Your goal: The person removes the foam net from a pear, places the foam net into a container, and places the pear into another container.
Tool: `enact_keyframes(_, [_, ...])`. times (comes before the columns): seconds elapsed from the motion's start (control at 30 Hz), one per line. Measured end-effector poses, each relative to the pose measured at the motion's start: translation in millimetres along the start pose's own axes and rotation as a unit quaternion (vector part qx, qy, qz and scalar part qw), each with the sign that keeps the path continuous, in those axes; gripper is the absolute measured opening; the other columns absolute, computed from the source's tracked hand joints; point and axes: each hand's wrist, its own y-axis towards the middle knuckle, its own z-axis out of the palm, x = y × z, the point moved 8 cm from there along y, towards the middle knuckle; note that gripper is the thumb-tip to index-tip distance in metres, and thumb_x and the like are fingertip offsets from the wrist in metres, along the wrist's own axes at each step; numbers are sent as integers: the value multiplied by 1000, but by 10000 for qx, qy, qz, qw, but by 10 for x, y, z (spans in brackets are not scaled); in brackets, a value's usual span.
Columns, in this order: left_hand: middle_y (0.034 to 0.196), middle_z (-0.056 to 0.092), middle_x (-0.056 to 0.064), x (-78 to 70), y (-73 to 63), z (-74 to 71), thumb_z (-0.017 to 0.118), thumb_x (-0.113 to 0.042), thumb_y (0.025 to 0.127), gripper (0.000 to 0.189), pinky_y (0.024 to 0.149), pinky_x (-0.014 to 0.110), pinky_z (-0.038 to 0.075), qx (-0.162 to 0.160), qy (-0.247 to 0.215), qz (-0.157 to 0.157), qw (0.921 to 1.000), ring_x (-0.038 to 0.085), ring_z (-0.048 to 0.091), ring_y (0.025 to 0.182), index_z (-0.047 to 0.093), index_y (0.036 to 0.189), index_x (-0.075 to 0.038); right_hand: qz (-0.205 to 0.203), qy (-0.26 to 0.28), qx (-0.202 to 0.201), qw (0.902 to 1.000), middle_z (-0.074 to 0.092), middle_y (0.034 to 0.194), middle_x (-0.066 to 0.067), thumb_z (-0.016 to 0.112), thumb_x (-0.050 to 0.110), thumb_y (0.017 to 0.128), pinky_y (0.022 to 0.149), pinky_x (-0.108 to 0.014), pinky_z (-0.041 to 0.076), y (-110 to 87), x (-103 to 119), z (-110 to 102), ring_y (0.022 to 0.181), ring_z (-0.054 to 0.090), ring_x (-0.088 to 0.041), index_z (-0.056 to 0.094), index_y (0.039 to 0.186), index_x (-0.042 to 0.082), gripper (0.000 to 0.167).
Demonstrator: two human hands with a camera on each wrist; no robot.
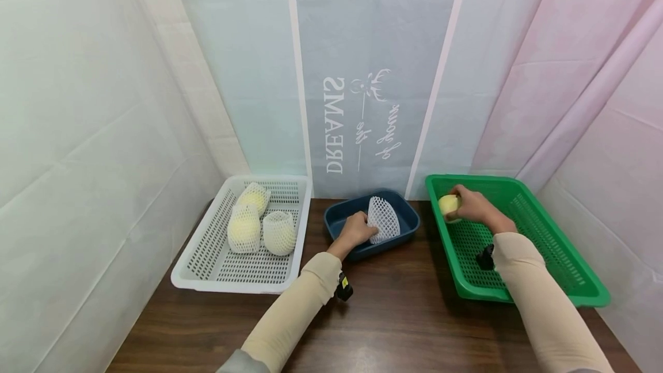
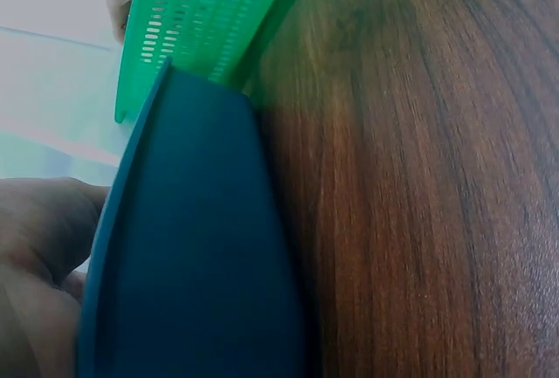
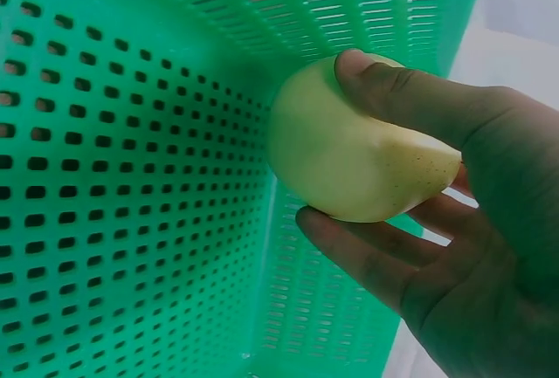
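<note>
My right hand [image 1: 477,209] grips a pale yellow pear [image 3: 358,147] inside the green basket [image 1: 564,246], near its left wall. In the right wrist view the thumb lies over the pear and fingers reach under it. At the centre, my left hand [image 1: 357,229] pinches the edge of a white foam net sleeve [image 1: 383,220] in the dark blue tray [image 1: 406,232]. The left wrist view shows the tray's outer wall [image 2: 192,247] with part of the left hand [image 2: 39,273] behind it; the fingertips are hidden there.
A white perforated basket [image 1: 207,258] on the left holds several yellow fruits in foam nets [image 1: 244,229]. All the containers stand on a dark wooden table [image 1: 393,315]. A printed curtain [image 1: 362,27] hangs behind them, with pale cloth walls at both sides.
</note>
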Motion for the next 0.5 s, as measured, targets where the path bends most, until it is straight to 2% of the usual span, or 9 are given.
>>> enact_keyframes(0.13, [62,59,1,45,24,29,75,-14,99,15,54,23,44,106,117,-56,9999,11,55,55,69,90,-3,24,2,102,9999,57,127,-38,86,23,90,70,-44,54,6,-24,49,93,63,-39,43,146,-12,78])
enact_keyframes(0.27, [59,56,0,63,35,22,76,-15,98,23,56,26,48,136,285,-53,9995,16,60,56,63,80,-7,33,-16,173,9998,56,125,-40,86,18,89,70,-45,54,-4,-14,73,92,63,-41,42,145,-14,78])
enact_keyframes(0.4, [61,55,0,75,50,19,77,-17,98,26,58,27,51,172,343,-94,9992,18,63,59,60,79,-10,51,-63,207,9998,57,123,-39,86,16,89,70,-45,54,-14,-10,91,92,63,-41,43,142,-14,75])
enact_keyframes(0.5, [64,55,0,85,60,29,77,-18,98,25,57,26,49,183,378,-106,9991,17,61,59,60,81,-9,42,-87,195,9998,57,122,-38,86,15,88,70,-45,54,-6,-26,105,92,63,-41,45,140,-12,72])
